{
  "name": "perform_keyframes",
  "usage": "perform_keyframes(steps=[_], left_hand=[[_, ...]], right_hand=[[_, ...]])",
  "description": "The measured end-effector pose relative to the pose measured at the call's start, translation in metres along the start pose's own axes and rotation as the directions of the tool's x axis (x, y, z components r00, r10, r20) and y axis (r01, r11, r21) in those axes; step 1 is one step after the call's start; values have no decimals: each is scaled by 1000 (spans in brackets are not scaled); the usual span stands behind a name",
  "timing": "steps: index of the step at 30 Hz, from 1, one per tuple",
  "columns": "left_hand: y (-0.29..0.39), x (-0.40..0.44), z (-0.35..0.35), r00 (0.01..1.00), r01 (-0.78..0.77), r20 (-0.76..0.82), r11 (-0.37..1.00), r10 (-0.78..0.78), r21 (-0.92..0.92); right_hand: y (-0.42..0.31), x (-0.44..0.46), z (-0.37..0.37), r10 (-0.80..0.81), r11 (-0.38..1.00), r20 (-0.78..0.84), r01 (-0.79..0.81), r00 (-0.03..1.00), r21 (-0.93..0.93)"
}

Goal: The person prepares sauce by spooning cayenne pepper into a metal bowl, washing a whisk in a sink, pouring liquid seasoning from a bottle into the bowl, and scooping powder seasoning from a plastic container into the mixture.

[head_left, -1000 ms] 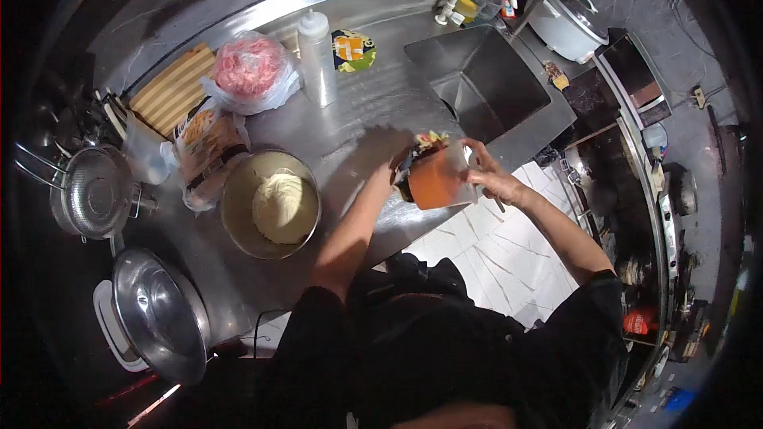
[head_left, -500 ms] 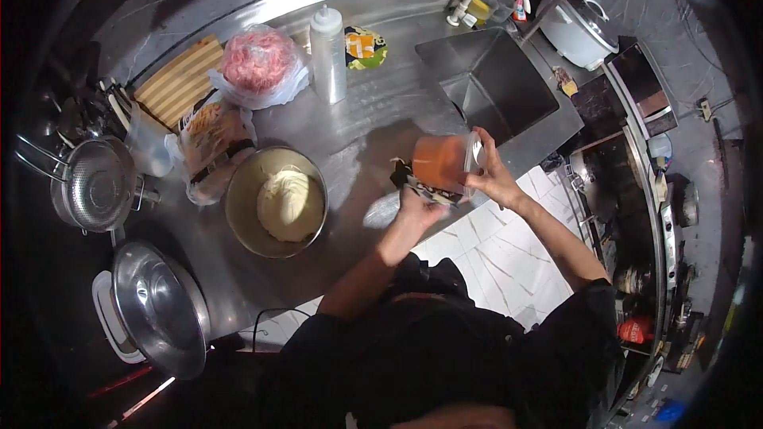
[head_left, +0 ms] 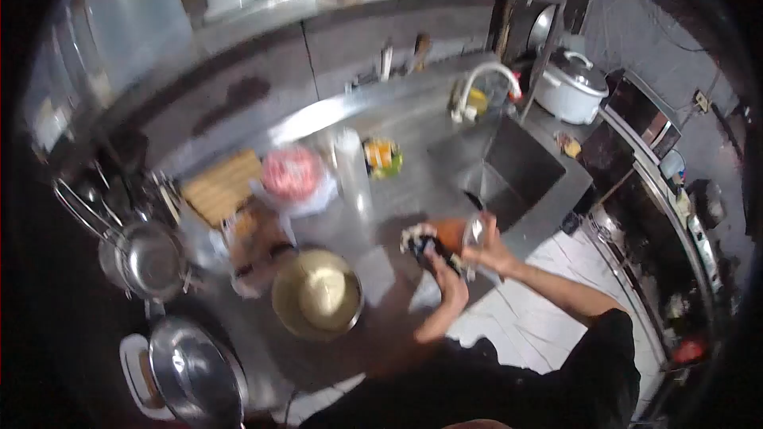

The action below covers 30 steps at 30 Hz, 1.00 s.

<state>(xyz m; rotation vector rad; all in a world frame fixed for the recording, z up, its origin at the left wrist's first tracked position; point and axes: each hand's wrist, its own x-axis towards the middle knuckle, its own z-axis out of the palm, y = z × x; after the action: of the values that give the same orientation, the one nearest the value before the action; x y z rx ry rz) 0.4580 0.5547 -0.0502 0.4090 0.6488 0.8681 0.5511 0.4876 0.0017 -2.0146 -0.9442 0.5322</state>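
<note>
I can read no text from here | printed bag [head_left: 256, 235]: markings too blurred to make out | orange-and-yellow patterned item [head_left: 383, 156]: smeared, nothing legible

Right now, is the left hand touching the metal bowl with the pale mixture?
Apart. The head view shows a stretch of steel counter between the left hand and the rim of the metal bowl.

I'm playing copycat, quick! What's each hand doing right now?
Left hand: holding what looks like a patterned cloth against the orange container.
Right hand: closed around the orange container's clear end.
</note>
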Motion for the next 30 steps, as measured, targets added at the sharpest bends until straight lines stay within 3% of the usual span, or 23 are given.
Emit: perform_keyframes(steps=[1, 3, 5, 6, 7, 8, 11, 13, 15, 17, 19, 20, 21, 24, 25, 27, 28, 30], left_hand=[[1, 8, -2, 996, -73, 53, 997, 74, -21], [21, 3, 5, 980, 198, 40, 912, -197, -361], [20, 21, -14, 911, 339, 381, 810, -156, -479], [22, 35, -15, 862, -26, 506, 999, 33, -22], [27, 50, -15, 726, -467, 678, 807, 117, 361], [32, 62, -15, 560, -797, 826, 310, 60, 518], [79, 40, 20, 455, -559, 847, 652, -274, 512], [85, 39, 31, 340, -592, 881, 654, -328, 471], [71, 55, 29, 225, -830, 937, 451, -266, 328], [57, 69, 24, 92, -969, 965, 200, -245, 143], [53, 65, 19, 411, -826, 901, 363, -137, 432], [55, 51, 13, 741, -432, 654, 638, -153, 638], [55, 43, 8, 907, 63, 302, 804, -293, 591], [36, 58, -2, 950, -311, 279, 451, 136, 837], [37, 61, -2, 936, -348, 302, 352, 179, 869], [53, 75, 2, 894, -411, 369, 138, 253, 901], [72, 66, 10, 870, -462, 468, -76, 154, 884], [81, 53, 17, 935, -285, 343, -373, 96, 883]], right_hand=[[-5, -3, -1, 12, 999, 9, -12, 1000, -42], [-13, -4, 0, -7, 1000, 31, 8, 999, -1], [-22, 0, -6, -1, 998, 75, -5, 997, 68], [-25, 0, -10, 11, 993, 105, -24, 994, 116], [-34, 1, -16, 19, 986, 135, -41, 991, 162], [-43, 1, -26, 41, 984, 230, -78, 972, 157], [-45, 8, -45, 41, 974, 434, -133, 900, 184], [-37, 13, -46, 1, 997, 404, -35, 915, 76], [-42, 14, -52, 25, 999, 393, -6, 919, -49], [-67, 12, -66, 111, 983, 387, -44, 915, -178], [-58, 20, -67, 122, 966, 406, -15, 906, -257], [-50, 26, -66, 129, 955, 417, 1, 900, -297], [-37, 33, -62, 172, 931, 416, -9, 893, -365], [-13, 47, -60, 272, 834, 392, -12, 879, -552], [-17, 45, -61, 297, 793, 365, -16, 882, -608], [-29, 44, -70, 318, 708, 351, 25, 880, -705], [-35, 42, -73, 322, 668, 374, 71, 870, -741], [-32, 43, -75, 312, 580, 366, 130, 876, -804]])
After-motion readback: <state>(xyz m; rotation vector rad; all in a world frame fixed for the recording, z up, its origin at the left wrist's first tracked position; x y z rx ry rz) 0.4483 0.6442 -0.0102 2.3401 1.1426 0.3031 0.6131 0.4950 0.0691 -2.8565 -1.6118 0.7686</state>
